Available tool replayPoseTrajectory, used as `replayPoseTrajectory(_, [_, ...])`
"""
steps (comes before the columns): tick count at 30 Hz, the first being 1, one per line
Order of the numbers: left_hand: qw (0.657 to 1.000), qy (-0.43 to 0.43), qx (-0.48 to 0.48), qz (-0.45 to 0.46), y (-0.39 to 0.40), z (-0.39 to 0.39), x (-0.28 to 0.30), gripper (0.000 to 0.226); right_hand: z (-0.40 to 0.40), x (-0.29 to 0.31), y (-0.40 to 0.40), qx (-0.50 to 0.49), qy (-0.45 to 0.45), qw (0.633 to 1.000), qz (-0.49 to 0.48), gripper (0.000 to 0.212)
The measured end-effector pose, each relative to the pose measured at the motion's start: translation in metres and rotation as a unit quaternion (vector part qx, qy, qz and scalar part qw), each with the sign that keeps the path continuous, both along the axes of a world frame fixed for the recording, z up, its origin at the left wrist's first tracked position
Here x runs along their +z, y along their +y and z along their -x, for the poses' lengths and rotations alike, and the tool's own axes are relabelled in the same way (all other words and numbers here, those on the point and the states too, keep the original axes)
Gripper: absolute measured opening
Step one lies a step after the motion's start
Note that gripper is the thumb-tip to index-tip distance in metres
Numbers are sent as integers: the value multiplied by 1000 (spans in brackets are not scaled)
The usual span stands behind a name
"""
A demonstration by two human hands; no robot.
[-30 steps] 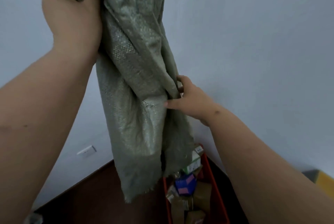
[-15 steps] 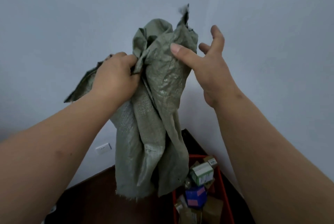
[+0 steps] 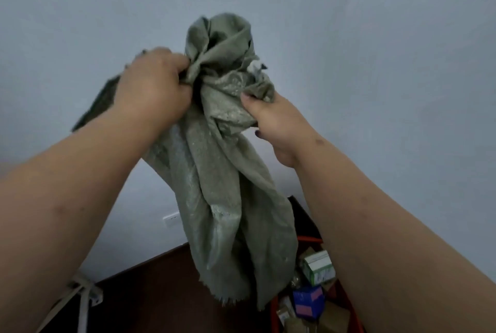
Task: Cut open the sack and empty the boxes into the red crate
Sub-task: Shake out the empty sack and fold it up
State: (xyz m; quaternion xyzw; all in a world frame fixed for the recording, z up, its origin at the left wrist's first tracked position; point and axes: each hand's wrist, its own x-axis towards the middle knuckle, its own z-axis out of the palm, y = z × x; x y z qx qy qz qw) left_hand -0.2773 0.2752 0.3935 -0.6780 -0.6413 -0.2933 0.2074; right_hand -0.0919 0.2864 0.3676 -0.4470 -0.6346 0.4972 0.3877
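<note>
The grey-green woven sack (image 3: 228,198) hangs limp and crumpled in front of me, its frayed cut end pointing down. My left hand (image 3: 153,91) is clenched on bunched fabric near the top. My right hand (image 3: 271,115) grips another fold on the sack's right side. Below the sack, at the bottom right, the red crate (image 3: 308,239) holds several small boxes, among them a green and white box (image 3: 319,268), a blue box (image 3: 307,301) and brown cartons (image 3: 332,319). My right forearm hides part of the crate.
A pale blue wall fills most of the view, with a white socket (image 3: 170,220) low on it. The floor (image 3: 161,292) is dark brown. A white strap or tie (image 3: 83,289) lies at the bottom left.
Both hands have come down from overhead and gathered the sack. My right hand went from spread fingers to a closed grip on the fabric. The sack is more bunched.
</note>
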Motion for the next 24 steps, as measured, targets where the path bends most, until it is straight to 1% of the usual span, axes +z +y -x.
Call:
replayPoseTrajectory(1, [999,14,3,-32,-2,6,14,16,9,3,0,-3,24,1000,-4,42])
replayPoseTrajectory(3, [996,28,8,-87,-6,14,37,16,22,12,3,-14,101,995,-11,44])
replayPoseTrajectory(5, [993,25,14,-117,-9,20,47,13,28,20,5,-14,164,986,1,38])
replayPoseTrajectory(6, [992,20,14,-121,-10,22,48,10,29,21,6,-5,177,984,14,35])
replayPoseTrajectory(8, [994,6,6,-106,-9,25,40,8,29,19,6,18,174,983,46,33])
replayPoseTrajectory(11, [998,-8,1,-64,-4,29,22,7,25,5,7,40,104,992,57,42])
replayPoseTrajectory(13, [998,-18,4,-56,-1,32,17,6,19,-3,7,70,66,994,56,55])
replayPoseTrajectory(14, [998,-27,8,-59,1,32,18,5,14,-8,8,85,52,993,55,70])
replayPoseTrajectory(15, [997,-37,15,-64,2,32,21,6,10,-12,8,96,29,993,57,89])
replayPoseTrajectory(16, [996,-45,24,-70,3,31,26,8,6,-18,8,97,-11,993,66,107])
replayPoseTrajectory(17, [995,-53,30,-77,4,29,30,10,4,-26,9,91,-67,990,79,121])
replayPoseTrajectory(19, [992,-79,27,-98,3,19,40,13,4,-49,8,64,-190,976,86,138])
replayPoseTrajectory(20, [989,-100,15,-110,3,11,43,15,5,-62,8,48,-222,970,80,141])
replayPoseTrajectory(21, [985,-121,-2,-120,3,4,46,16,6,-73,8,35,-216,973,75,136])
replayPoseTrajectory(22, [983,-137,-21,-124,3,-4,47,16,9,-82,8,16,-191,978,81,121])
replayPoseTrajectory(23, [981,-147,-38,-121,5,-10,46,15,11,-86,7,-3,-165,982,90,96])
replayPoseTrajectory(24, [980,-155,-50,-110,7,-14,45,13,13,-88,6,-39,-133,982,125,71])
